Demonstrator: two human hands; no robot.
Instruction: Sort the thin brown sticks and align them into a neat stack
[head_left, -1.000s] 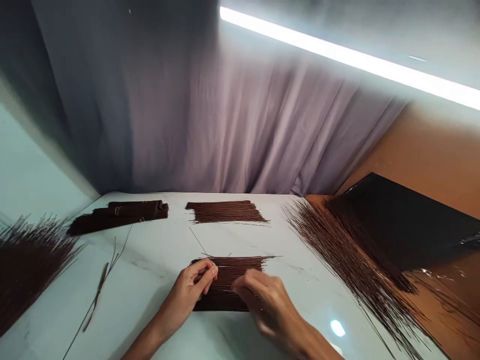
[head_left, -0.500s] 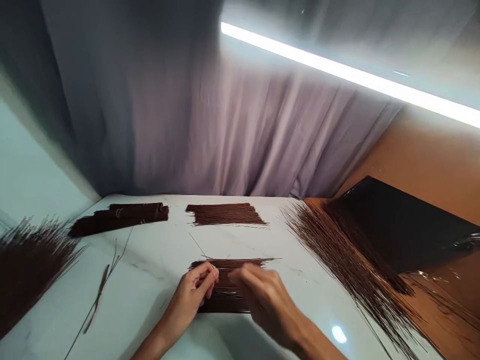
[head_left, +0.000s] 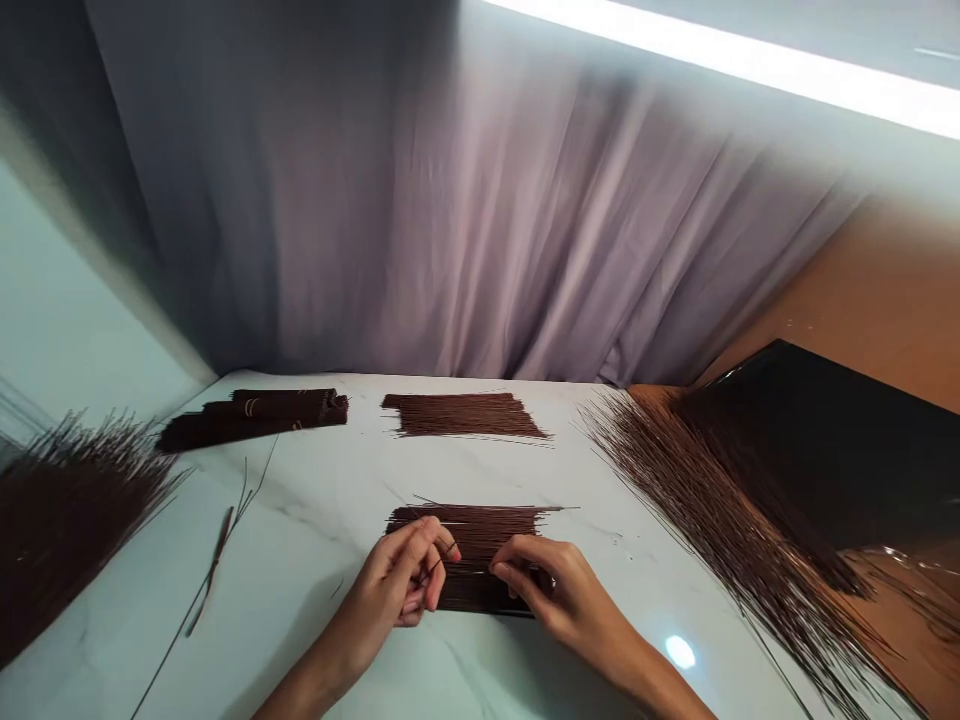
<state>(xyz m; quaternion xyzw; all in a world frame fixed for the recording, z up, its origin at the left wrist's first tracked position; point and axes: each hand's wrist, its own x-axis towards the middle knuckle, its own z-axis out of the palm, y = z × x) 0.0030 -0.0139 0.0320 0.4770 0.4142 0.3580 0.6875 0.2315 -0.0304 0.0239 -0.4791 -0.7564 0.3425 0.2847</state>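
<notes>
Near stick layer [head_left: 476, 575] on white table [head_left: 480, 470]. Left hand [head_left: 391, 580] over layer's left part, fingers loosely curled, can't tell if gripping. Right hand [head_left: 555, 590] over its right part, thumb and index pinched shut, contents unclear. Beyond layer: far stick layer [head_left: 465, 414]. Right of it: loose sticks [head_left: 705, 500].

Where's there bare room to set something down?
The marbled tabletop is bare, besides specks, between the right hand and the right-side loose sticks; also narrowly between the far stick layer and near stick layer. Crowded: beneath the left hand, and from the heaped sticks to the banded bundles.
</notes>
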